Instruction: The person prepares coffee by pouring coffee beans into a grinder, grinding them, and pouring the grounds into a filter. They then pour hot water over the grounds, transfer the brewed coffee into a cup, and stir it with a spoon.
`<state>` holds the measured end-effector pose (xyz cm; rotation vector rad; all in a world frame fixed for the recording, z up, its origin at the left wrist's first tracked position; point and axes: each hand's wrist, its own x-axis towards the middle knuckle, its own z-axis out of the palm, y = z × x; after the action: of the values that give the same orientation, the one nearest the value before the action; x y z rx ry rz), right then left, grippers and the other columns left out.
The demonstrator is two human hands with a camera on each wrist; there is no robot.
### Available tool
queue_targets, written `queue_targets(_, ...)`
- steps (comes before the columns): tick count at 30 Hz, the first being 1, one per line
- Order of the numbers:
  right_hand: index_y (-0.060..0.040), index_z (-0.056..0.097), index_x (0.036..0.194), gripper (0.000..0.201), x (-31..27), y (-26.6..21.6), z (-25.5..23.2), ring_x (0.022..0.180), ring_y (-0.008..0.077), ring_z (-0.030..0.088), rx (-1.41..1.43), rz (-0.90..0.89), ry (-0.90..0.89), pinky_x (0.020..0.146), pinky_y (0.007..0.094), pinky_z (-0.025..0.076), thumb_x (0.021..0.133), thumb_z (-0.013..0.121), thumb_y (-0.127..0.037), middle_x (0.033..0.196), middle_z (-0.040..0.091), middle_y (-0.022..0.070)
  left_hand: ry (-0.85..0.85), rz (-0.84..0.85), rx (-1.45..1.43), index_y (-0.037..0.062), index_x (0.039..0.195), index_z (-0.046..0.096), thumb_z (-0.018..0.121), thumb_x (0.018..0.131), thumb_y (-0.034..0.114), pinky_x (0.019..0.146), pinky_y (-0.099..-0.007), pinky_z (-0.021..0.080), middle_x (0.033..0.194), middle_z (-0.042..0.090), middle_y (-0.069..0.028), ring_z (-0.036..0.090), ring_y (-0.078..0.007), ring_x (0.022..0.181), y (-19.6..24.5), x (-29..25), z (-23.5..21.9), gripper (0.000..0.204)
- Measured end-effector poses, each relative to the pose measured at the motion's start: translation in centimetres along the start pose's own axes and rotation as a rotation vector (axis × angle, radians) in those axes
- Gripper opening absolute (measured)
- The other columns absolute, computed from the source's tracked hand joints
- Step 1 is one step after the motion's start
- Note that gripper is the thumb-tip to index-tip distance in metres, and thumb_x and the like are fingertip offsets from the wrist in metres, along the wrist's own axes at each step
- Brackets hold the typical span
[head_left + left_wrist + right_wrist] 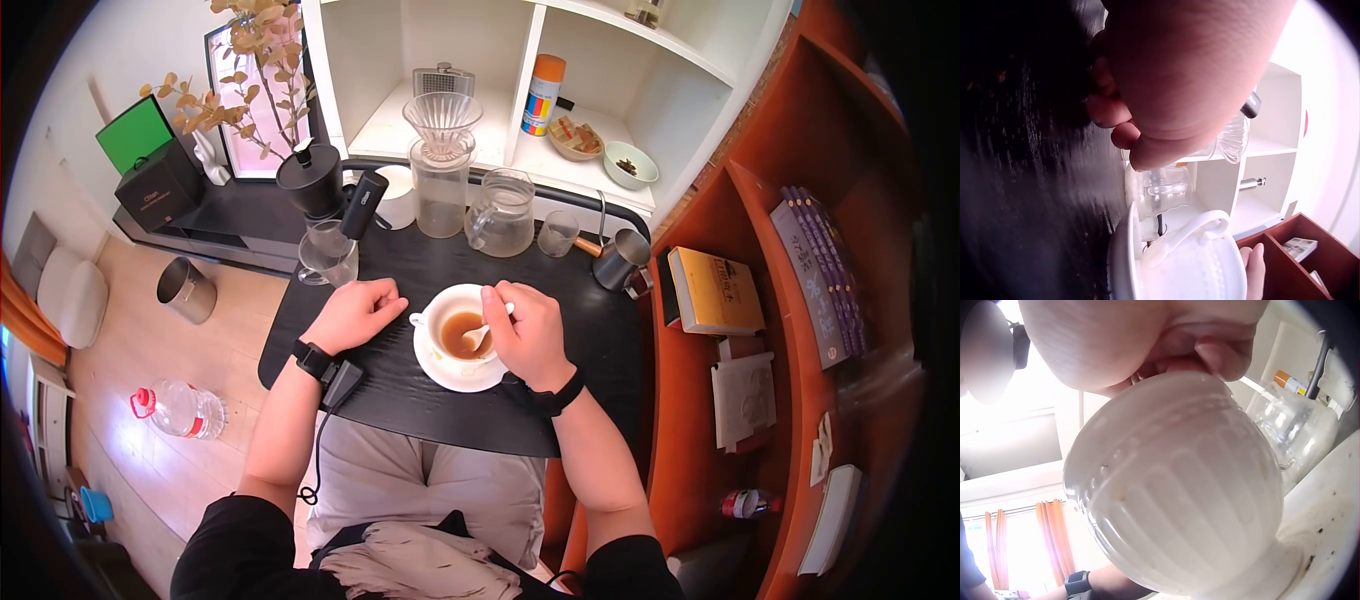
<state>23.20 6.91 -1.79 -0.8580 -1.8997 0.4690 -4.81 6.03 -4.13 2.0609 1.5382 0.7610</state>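
A white cup (432,308) of brown liquid stands on a white saucer (458,381) at the front of the black table. My right hand (532,338) pinches the handle of a white spoon (476,338), whose bowl dips into the liquid. In the right wrist view, that hand (1116,337) is over the rim of the fluted cup (1179,481), and the spoon is mostly hidden. My left hand (352,314) rests on the table left of the cup, fingers loosely curled, holding nothing. The cup's handle (1188,234) points toward it.
Behind the cup stand a glass mug (330,255), a black grinder (311,182), a dripper (442,118) on a tall glass, a glass server (502,215), a small glass (558,234) and a metal pitcher (622,260). A white shelf (480,150) borders the back; a brown bookcase (690,400) is right.
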Motion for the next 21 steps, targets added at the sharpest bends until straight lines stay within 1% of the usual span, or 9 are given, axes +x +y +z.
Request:
queue_targets(5, -0.0042, 0.062, 0.075, 0.036, 0.14, -0.29, 0.41, 0.056, 0.0289, 0.059, 0.019, -0.026, 0.041, 0.053, 0.0405, 0.045, 0.105, 0.064, -0.023, 0.061, 0.058, 0.0104, 0.002, -0.005, -0.004, 0.0004, 0.083, 0.06, 0.07, 0.1, 0.024, 0.058, -0.0379, 0.042, 0.065, 0.058, -0.0101, 0.054, -0.0233, 0.057, 0.08, 0.04, -0.04, 0.031)
queue_targets(12, -0.0038, 0.062, 0.075, 0.037, 0.06, -0.19, 0.16, 0.058, 0.0293, 0.061, 0.006, -0.004, 0.029, 0.054, 0.0408, 0.046, 0.106, 0.063, -0.023, 0.062, 0.059, 0.0106, 0.008, 0.002, 0.005, 0.0004, 0.083, 0.059, 0.07, 0.1, 0.024, 0.058, -0.038, 0.042, 0.065, 0.058, -0.0101, 0.054, -0.0234, 0.057, -0.05, 0.04, 0.04, 0.031)
queue_targets(15, -0.0038, 0.062, 0.074, 0.037, 0.15, -0.08, 0.39, 0.057, 0.0296, 0.06, 0.014, -0.04, 0.048, 0.054, 0.041, 0.046, 0.106, 0.063, -0.023, 0.062, 0.058, 0.0106, 0.005, -0.005, -0.014, 0.0006, 0.083, 0.059, 0.07, 0.1, 0.024, 0.058, -0.0382, 0.042, 0.065, 0.058, -0.0102, 0.054, -0.0239, 0.058, 0.1, 0.01, -0.06, 0.031)
queue_targets(17, -0.004, 0.062, 0.074, 0.037, 0.09, -0.29, 0.16, 0.057, 0.0298, 0.06, 0.007, -0.015, 0.025, 0.054, 0.041, 0.046, 0.106, 0.063, -0.023, 0.062, 0.058, 0.0107, 0.007, 0.0, -0.004, 0.0007, 0.083, 0.059, 0.07, 0.1, 0.024, 0.058, -0.0381, 0.042, 0.065, 0.058, -0.0101, 0.055, -0.0239, 0.058, -0.08, 0.02, 0.0, 0.031)
queue_targets(21, -0.0042, 0.062, 0.073, 0.038, 0.05, 0.07, 0.23, 0.057, 0.0297, 0.06, -0.013, -0.017, 0.034, 0.054, 0.041, 0.046, 0.106, 0.064, -0.024, 0.062, 0.058, 0.0106, -0.001, 0.006, -0.004, 0.001, 0.084, 0.06, 0.07, 0.1, 0.025, 0.058, -0.038, 0.042, 0.065, 0.058, -0.0098, 0.055, -0.0241, 0.058, -0.25, 0.04, 0.01, 0.031)
